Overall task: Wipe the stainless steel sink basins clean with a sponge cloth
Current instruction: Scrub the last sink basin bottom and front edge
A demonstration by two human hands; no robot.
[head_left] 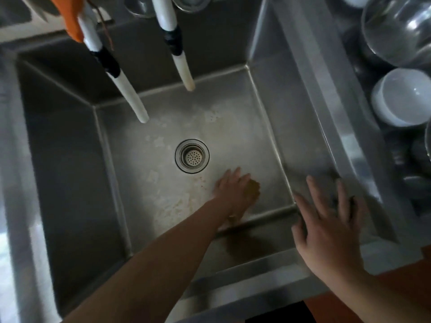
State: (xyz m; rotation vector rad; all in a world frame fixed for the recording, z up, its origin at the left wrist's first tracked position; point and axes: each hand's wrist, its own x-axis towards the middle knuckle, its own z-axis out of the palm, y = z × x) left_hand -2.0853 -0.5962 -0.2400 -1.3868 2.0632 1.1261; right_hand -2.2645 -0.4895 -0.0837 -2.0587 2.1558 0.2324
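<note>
I look down into a deep stainless steel sink basin (233,127) with a round drain strainer (192,155) in its floor. My left hand (229,190) reaches down to the basin floor, right of and nearer than the drain, and presses flat on a brownish-yellow sponge cloth (253,188) that shows at its right side. Pale soapy smears lie on the floor left of the hand. My right hand (331,227) hovers with spread fingers over the near right corner of the basin, holding nothing.
Two white hoses (130,94) (184,71) with black tape hang into the basin from above. An orange cloth (72,22) hangs top left. The neighbouring basin on the right holds a white bowl (401,96), a large glass jar (396,29) and dark dishes.
</note>
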